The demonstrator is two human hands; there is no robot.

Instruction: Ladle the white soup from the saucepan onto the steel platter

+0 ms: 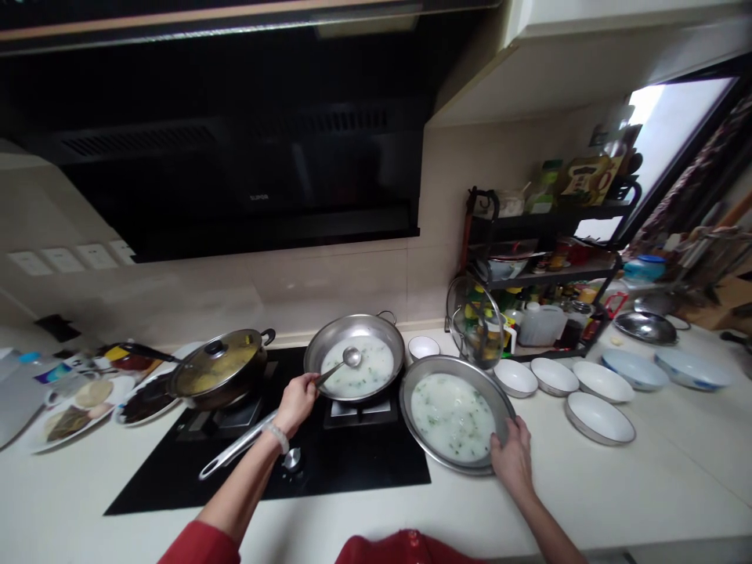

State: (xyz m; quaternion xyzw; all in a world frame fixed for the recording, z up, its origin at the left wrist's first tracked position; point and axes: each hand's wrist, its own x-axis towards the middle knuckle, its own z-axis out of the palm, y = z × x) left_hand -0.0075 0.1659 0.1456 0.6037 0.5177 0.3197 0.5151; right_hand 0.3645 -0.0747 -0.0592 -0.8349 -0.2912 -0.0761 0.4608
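My left hand (297, 402) is closed around the handle of a metal ladle (348, 359), whose bowl hangs over a steel wok (355, 365) holding white soup with green bits on the right burner. My right hand (513, 457) grips the near rim of a wide steel basin (453, 412) of the same white soup, which sits on the counter just right of the black cooktop (276, 439).
A lidded pan (220, 370) sits on the left burner, its long handle (235, 446) pointing toward me. Plates of food (76, 407) lie at the left. Several white bowls (599, 417) stand to the right, a small one (423, 346) behind the basin. A black spice rack (546, 274) holds a glass lid (475, 321).
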